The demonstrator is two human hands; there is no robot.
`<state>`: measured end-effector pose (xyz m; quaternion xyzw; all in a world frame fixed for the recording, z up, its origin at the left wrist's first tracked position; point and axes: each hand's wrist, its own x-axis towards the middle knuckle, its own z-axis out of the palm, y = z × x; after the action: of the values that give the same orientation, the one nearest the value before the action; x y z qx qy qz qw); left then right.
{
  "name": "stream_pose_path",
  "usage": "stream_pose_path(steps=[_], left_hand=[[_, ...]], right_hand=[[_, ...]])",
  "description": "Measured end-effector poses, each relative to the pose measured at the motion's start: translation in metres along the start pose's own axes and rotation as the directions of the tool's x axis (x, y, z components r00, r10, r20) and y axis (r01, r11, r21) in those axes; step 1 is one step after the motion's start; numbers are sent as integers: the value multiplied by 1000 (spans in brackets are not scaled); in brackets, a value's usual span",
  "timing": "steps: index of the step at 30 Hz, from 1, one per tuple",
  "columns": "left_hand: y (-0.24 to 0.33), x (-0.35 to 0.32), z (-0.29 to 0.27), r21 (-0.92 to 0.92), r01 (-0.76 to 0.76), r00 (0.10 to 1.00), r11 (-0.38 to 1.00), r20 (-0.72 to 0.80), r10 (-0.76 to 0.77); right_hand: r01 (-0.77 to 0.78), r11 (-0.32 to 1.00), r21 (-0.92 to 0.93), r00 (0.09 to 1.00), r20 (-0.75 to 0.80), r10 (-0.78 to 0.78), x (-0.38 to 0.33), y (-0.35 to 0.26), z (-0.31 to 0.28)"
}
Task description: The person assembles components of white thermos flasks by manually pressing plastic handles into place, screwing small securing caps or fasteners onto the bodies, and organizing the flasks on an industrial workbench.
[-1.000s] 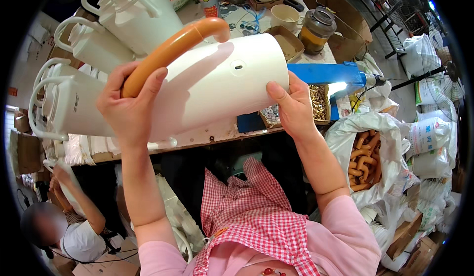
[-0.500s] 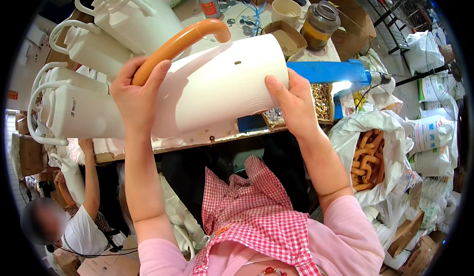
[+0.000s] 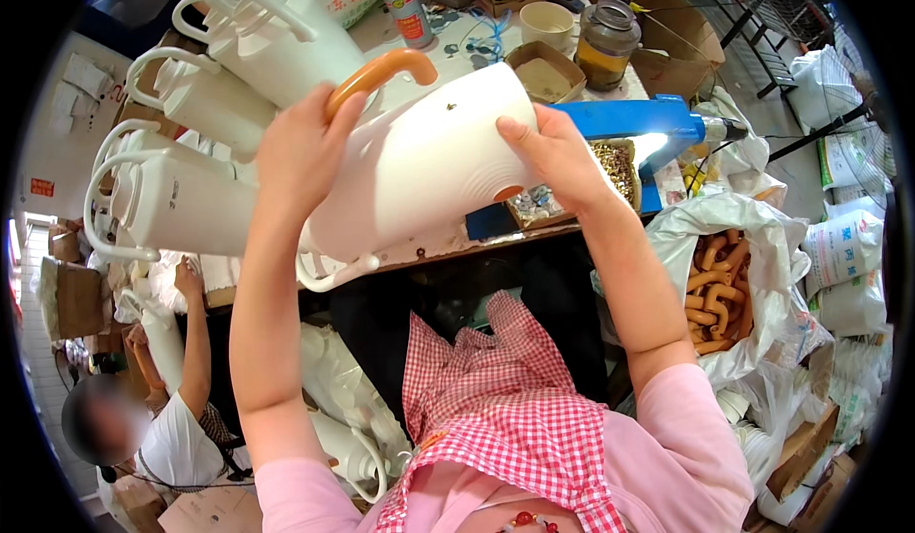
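A white thermos jug point(image 3: 419, 171) lies tilted across the front of the workbench, its wide end up and to the right. My left hand point(image 3: 303, 157) is closed around the orange curved handle point(image 3: 381, 68) on the jug's side. My right hand point(image 3: 562, 157) grips the wide end, thumb on top. A small dark hole point(image 3: 451, 106) shows in the white wall near the handle's free end, and an orange spot point(image 3: 508, 193) sits low by the end. A white carrying loop point(image 3: 338, 274) hangs below the jug's left part. Just behind my right hand is the blue machine arm point(image 3: 629, 119).
Several white jugs point(image 3: 191, 204) crowd the bench's left side. A box of brass-coloured small parts point(image 3: 618, 166) stands by the machine, with a jar point(image 3: 607, 42) and spray can point(image 3: 408, 9) farther back. Orange handles fill a plastic bag point(image 3: 658, 247) at right. A co-worker point(image 3: 176, 438) sits at lower left.
The jug has turned about its length, so the hole sits higher and an orange spot has come into view underneath. My left hand has shifted right along with the handle.
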<state>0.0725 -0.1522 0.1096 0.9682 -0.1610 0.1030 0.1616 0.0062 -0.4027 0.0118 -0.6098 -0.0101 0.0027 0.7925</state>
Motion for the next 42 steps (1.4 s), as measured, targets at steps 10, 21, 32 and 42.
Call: stream_pose_path(steps=[10,21,32,42], left_hand=[[33,43,5,-191,-99,940,977,305,155],[50,32,0,-357,1,920,934,366,139],[48,31,-5,-433,98,900,896,422,106],[58,30,-3,-188,-166,906,968,358,225]], right_hand=[[59,996,-68,998,19,-58,15,5,-8],[85,974,-210,996,-21,-92,24,14,-12],[125,913,-389,990,-16,-142,27,16,-12],[120,941,-316,989,-47,-142,23,14,-10]])
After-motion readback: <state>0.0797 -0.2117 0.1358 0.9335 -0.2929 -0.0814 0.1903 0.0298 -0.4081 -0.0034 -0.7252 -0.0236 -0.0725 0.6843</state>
